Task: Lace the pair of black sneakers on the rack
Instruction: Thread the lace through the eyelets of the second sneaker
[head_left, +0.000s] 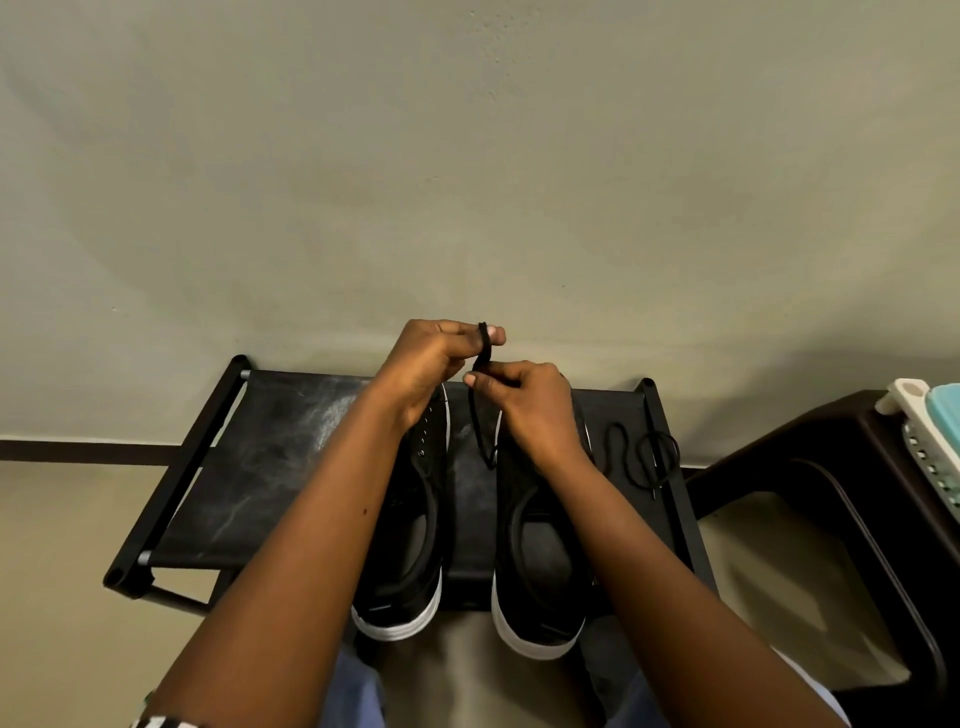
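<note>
I see my left hand (434, 358) and right hand (524, 397) both pinching one thin black shoelace (480, 410) above two black white-soled canvas sneakers (410, 519) on the black fabric rack (260, 467).

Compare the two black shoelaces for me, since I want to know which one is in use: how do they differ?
The black shoelace in the hands is raised above the sneakers, doubled, its ends hanging; the left hand and right hand pinch it. The loose black shoelace lies untouched in loops on the black rack, right of the shoes. Both are thin black cord.
</note>
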